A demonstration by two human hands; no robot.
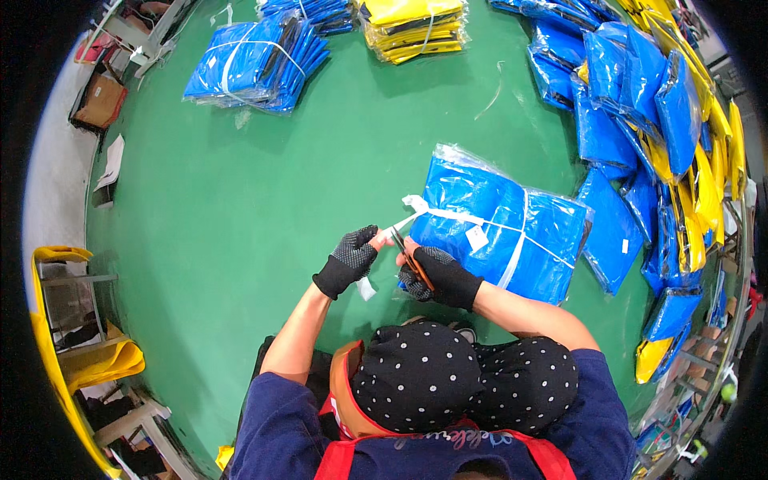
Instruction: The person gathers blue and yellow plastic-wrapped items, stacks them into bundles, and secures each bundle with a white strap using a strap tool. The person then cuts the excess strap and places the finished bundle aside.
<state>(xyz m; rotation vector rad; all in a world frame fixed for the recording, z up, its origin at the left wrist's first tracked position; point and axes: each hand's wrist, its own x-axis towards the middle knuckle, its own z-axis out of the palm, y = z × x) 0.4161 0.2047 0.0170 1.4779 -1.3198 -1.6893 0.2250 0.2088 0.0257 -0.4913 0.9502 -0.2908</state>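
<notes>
What would worry me most here is the left hand's [352, 258] bare fingertips: they pinch the white strap [406, 222] right beside the blades of the scissors [418, 268], and a slip or a hasty squeeze could nick the skin, since the glove leaves those tips uncovered. If the blades strayed toward the knot [416, 205], they might catch the loop itself, and the blue bundle [494, 220] could come loose. A point poking sideways might also tear its clear wrapping, as the bundle lies on the green floor [320, 176] just in front of the person, close by the right hand [440, 278]. As for the pose, both forearms reach forward from the lap, elbows apart, hands meeting near the bundle's left corner. The left wrist bends inward, its fingers closed on the strap's tail, which looks drawn fairly straight from the knot. The right hand is wrapped around the brown handles, blades angled up and to the left; I can't tell from here whether they are parted or closed. A white scrap [366, 289] hangs or lies just below the left hand; I can't make out which.
</notes>
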